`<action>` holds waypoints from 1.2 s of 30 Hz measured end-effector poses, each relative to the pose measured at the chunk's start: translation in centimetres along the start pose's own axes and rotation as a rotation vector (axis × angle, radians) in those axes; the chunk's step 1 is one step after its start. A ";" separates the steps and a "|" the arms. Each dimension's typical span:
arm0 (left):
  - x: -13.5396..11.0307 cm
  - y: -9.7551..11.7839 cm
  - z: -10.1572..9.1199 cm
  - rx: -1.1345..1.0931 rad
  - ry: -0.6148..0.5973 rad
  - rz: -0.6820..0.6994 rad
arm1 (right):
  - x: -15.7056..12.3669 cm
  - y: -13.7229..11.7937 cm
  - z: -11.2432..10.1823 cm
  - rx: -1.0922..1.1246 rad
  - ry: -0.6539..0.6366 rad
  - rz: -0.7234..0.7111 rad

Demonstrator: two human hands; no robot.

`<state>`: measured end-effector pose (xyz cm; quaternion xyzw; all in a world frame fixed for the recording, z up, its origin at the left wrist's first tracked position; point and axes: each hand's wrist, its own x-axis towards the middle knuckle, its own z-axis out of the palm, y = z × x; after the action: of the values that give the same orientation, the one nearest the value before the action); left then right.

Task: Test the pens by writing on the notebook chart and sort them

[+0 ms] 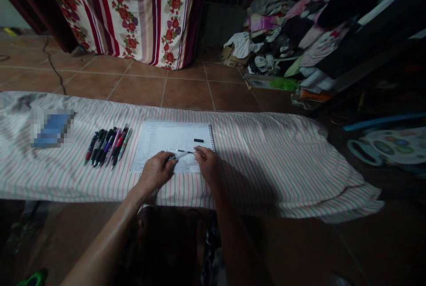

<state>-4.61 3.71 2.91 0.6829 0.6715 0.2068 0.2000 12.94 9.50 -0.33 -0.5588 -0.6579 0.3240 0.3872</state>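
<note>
Closest in, two bare forearms [115, 226] stretch over the edge of a long surface draped in a white cloth [259, 157] with thin pink and grey-green stripes, and here's the action: the left hand [155, 170] has its thumb and fingers closed around a slim, clear pen barrel [180, 155], while the right hand [207, 164] pinches the right end of a thin, dark-and-white rod [182, 150]! Those two pieces sit close together, and whether they're joined I can't tell from here. Right beneath them lies a white-paged, wire-bound notebook [156, 137], coil down its right side, faint handwriting on the page. Just beyond the right hand, a small, black, oblong piece [199, 140] rests on the paper. Over on the left, near the notebook, a row of dark, purple, pink and red pens [108, 145] lies side by side at a slant, and farther left comes a blue, rectangular item [53, 130], too pixelated to name. Out right, a pale board printed with coloured ovals [396, 146]. Past the cloth, reddish-brown floor tiles [186, 91], with a thin, dark cable [53, 66] trailing across on the left. At the back right, a jumbled heap of clothes [299, 24]; straight ahead, a cream-and-maroon striped curtain with red flowers [143, 11].
</note>
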 end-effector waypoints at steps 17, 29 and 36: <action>0.0 -1.8 0.2 -0.196 0.031 -0.100 | -0.1 -1.2 0.2 -0.252 -0.008 -0.134; -0.1 -2.1 -0.9 -0.056 0.017 -0.204 | -0.1 -0.7 0.6 -0.423 -0.045 -0.124; 0.0 -2.0 -1.0 -0.029 -0.009 -0.207 | 0.1 -0.3 0.9 -0.519 -0.068 -0.136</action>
<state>-6.83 3.78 2.62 0.6077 0.7346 0.1915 0.2331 12.05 9.52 -0.49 -0.5826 -0.7677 0.1362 0.2293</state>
